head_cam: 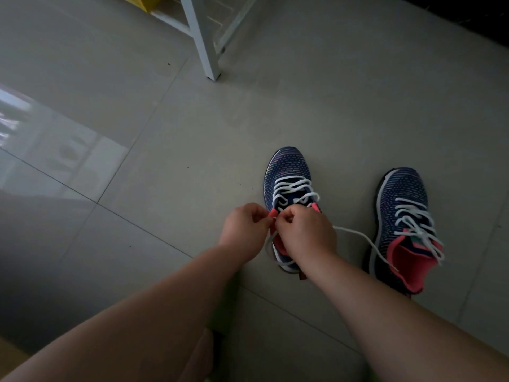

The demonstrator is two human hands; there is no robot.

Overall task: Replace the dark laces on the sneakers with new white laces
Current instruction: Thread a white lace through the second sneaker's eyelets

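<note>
Both hands' grip, left hand and right hand, pinches the white lace over the near sneaker.

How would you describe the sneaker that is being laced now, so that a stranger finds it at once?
On the tiled floor, below the white frame leg, stand two dark blue sneakers with white laces. The one meant is the left sneaker, nearer the middle. Unlike the right sneaker, both hands, the left hand and the right hand, pinch its lace at the tongue.

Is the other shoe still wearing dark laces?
No, the sneaker on the right already has white laces threaded through it.
</note>
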